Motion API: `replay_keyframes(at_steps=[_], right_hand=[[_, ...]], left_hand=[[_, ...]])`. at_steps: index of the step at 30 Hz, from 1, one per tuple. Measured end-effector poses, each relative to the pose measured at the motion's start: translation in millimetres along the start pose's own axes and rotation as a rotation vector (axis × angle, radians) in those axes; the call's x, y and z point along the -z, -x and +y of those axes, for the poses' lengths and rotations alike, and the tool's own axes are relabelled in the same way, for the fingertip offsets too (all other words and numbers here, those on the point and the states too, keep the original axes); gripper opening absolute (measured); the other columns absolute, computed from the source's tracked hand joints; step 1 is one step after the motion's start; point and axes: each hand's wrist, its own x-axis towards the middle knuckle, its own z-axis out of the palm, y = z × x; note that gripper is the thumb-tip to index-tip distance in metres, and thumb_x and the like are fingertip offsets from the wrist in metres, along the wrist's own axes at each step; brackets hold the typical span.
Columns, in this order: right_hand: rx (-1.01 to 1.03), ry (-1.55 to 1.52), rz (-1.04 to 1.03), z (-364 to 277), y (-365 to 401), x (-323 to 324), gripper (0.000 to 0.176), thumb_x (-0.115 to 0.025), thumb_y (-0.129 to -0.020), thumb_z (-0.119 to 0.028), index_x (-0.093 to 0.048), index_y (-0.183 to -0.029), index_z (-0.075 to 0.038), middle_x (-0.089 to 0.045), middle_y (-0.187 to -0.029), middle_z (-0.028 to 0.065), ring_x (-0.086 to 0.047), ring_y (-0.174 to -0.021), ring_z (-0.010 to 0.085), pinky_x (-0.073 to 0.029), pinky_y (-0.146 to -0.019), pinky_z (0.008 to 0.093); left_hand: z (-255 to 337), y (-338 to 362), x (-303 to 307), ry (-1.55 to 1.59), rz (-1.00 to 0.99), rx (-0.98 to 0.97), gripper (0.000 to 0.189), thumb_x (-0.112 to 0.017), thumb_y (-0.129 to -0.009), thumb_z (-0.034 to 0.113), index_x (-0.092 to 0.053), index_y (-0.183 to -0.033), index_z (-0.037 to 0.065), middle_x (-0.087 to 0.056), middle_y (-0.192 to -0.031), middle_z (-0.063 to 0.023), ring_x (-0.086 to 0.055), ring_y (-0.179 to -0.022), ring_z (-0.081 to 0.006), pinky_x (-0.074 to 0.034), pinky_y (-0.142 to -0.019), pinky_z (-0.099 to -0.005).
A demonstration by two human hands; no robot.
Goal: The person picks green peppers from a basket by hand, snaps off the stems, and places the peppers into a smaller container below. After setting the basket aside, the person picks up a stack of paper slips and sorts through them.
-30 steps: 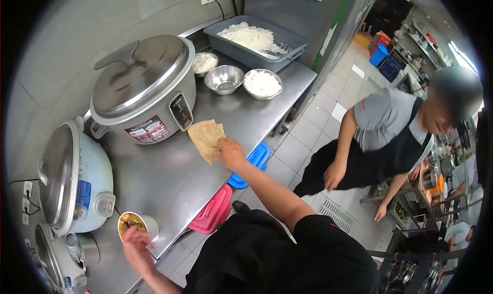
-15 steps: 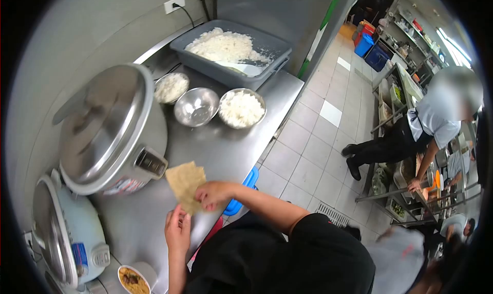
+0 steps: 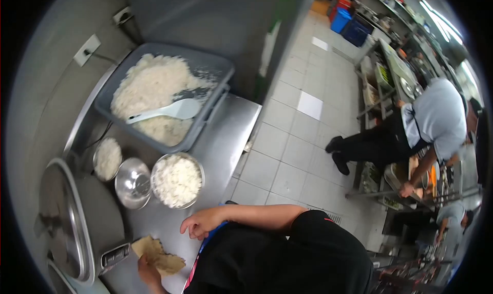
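Note:
My left hand (image 3: 149,272) is closed on the lower left part of a crumpled brown paper (image 3: 163,258), low over the steel counter near the rice cooker. My right hand (image 3: 201,223) hangs above the counter's front edge with its fingers curved and apart, nothing in it. Just beyond it stands a steel bowl heaped with white rice (image 3: 177,181). Beside that are an empty steel bowl (image 3: 133,183) and a smaller bowl of rice (image 3: 108,159).
A grey tub (image 3: 218,62) holds rice and a white paddle (image 3: 174,109). At the left stands a large rice cooker (image 3: 67,222). Across the tiled floor, a co-worker (image 3: 436,114) leans at a shelved worktable; another person is farther right.
The view has shifted toward the tub. My right hand has let go of the brown paper and moved away from it, while my left hand now holds the paper alone.

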Motion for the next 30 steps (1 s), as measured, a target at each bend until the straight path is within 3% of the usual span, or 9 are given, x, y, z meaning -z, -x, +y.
replay_keyframes(at_steps=[2, 3, 5, 6, 8, 15, 19, 23, 30], right_hand=[[0.022, -0.023, 0.100, 10.4, 24.2, 6.4, 0.043, -0.053, -0.089, -0.013, -0.044, -0.131, -0.004, -0.063, -0.101, 0.0103, -0.065, -0.085, 0.0173, -0.055, -0.070, 0.0303], [-0.010, 0.007, 0.138, 13.8, 41.5, 10.4, 0.044, -0.054, -0.089, -0.013, -0.044, -0.130, -0.004, -0.063, -0.101, 0.0098, -0.064, -0.084, 0.0168, -0.054, -0.069, 0.0298], [-0.047, 0.076, 0.188, 26.9, 76.5, 25.1, 0.045, -0.054, -0.087, -0.015, -0.046, -0.130, -0.003, -0.063, -0.099, 0.0085, -0.064, -0.083, 0.0156, -0.053, -0.067, 0.0284], [-0.053, 0.096, 0.224, 30.8, 97.1, 37.1, 0.045, -0.054, -0.087, -0.015, -0.046, -0.130, -0.003, -0.063, -0.099, 0.0085, -0.064, -0.083, 0.0156, -0.053, -0.067, 0.0284], [-0.211, 0.011, 0.311, 45.2, 136.7, 53.7, 0.046, -0.055, -0.086, -0.017, -0.047, -0.129, -0.003, -0.063, -0.097, 0.0080, -0.063, -0.081, 0.0151, -0.053, -0.065, 0.0278], [-0.098, -0.114, 0.681, 122.8, 287.6, 152.0, 0.047, -0.057, -0.084, -0.020, -0.049, -0.128, -0.006, -0.062, -0.093, 0.0072, -0.063, -0.075, 0.0164, -0.053, -0.059, 0.0307], [-0.117, -0.155, 0.774, 134.7, 421.3, 211.5, 0.044, -0.053, -0.087, -0.019, -0.047, -0.129, -0.006, -0.062, -0.095, 0.0050, -0.061, -0.075, 0.0134, -0.052, -0.060, 0.0283], [-0.137, -0.224, 0.973, 136.8, 550.8, 260.0, 0.045, -0.051, -0.088, -0.019, -0.046, -0.130, -0.005, -0.062, -0.093, 0.0036, -0.060, -0.075, 0.0124, -0.051, -0.062, 0.0274], [-0.087, -0.289, 1.286, 143.7, 716.1, 342.3, 0.040, -0.048, -0.090, -0.016, -0.048, -0.128, -0.004, -0.062, -0.099, 0.0043, -0.059, -0.079, 0.0115, -0.050, -0.064, 0.0258]], left_hand=[[23.1, -14.0, 8.5, 0.173, 0.162, -0.109, 0.026, -0.057, -0.086, 0.005, -0.057, -0.111, 0.001, -0.062, -0.095, -0.0094, -0.058, -0.082, -0.0216, -0.047, -0.074, -0.0314], [46.0, -20.6, 11.3, 0.207, 0.147, -0.141, 0.026, -0.057, -0.086, 0.005, -0.057, -0.111, 0.001, -0.062, -0.095, -0.0094, -0.058, -0.082, -0.0216, -0.047, -0.074, -0.0314], [113.3, -38.4, 13.7, 0.765, -0.084, -0.009, 0.023, -0.058, -0.089, 0.010, -0.058, -0.111, 0.004, -0.062, -0.097, -0.0056, -0.056, -0.075, -0.0124, -0.046, -0.067, -0.0256], [156.5, -43.7, 7.1, 0.790, -0.090, -0.042, 0.023, -0.058, -0.089, 0.010, -0.058, -0.111, 0.004, -0.062, -0.097, -0.0056, -0.056, -0.075, -0.0124, -0.046, -0.067, -0.0256], [239.4, -40.0, -2.2, 1.039, -0.405, -0.117, 0.023, -0.059, -0.091, 0.012, -0.058, -0.112, 0.004, -0.062, -0.096, -0.0046, -0.053, -0.071, -0.0059, -0.043, -0.062, -0.0195], [451.1, -69.2, -150.0, 0.934, -0.874, -0.284, 0.023, -0.058, -0.089, 0.009, -0.058, -0.111, 0.003, -0.064, -0.087, -0.0065, -0.054, -0.063, -0.0091, -0.045, -0.058, -0.0224], [555.1, -100.3, -276.0, 0.763, -0.855, -0.259, 0.014, -0.056, -0.090, 0.013, -0.061, -0.099, 0.003, -0.064, -0.076, -0.0045, -0.055, -0.057, -0.0100, -0.043, -0.049, -0.0241], [583.5, -121.9, -401.1, 0.474, -0.922, -0.205, 0.015, -0.058, -0.088, 0.018, -0.061, -0.093, 0.004, -0.060, -0.070, -0.0050, -0.056, -0.056, -0.0140, -0.045, -0.050, -0.0275], [646.4, -163.2, -485.7, -0.006, -1.150, -0.118, 0.016, -0.056, -0.085, 0.019, -0.060, -0.081, 0.004, -0.060, -0.065, -0.0092, -0.058, -0.053, -0.0207, -0.046, -0.047, -0.0348]])
